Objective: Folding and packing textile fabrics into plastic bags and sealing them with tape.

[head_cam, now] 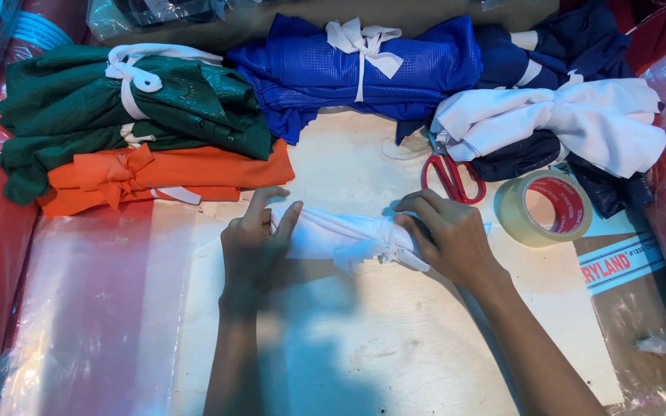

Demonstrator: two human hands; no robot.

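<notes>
A rolled white cloth bundle (333, 235), tied around its middle with a white strip, lies on the pale wooden table (395, 347). My left hand (252, 246) grips its left end, thumb and fingers around the roll. My right hand (445, 231) presses on its right part, fingers at the knot of the tie.
Tied stacks of folded cloth line the back: green (117, 108) above orange (171, 173) at left, blue (356, 69) in the middle, white and navy (564, 123) at right. Red-handled scissors (450, 176) and a roll of clear tape (549, 206) lie right. Clear plastic sheeting (94, 308) covers the left.
</notes>
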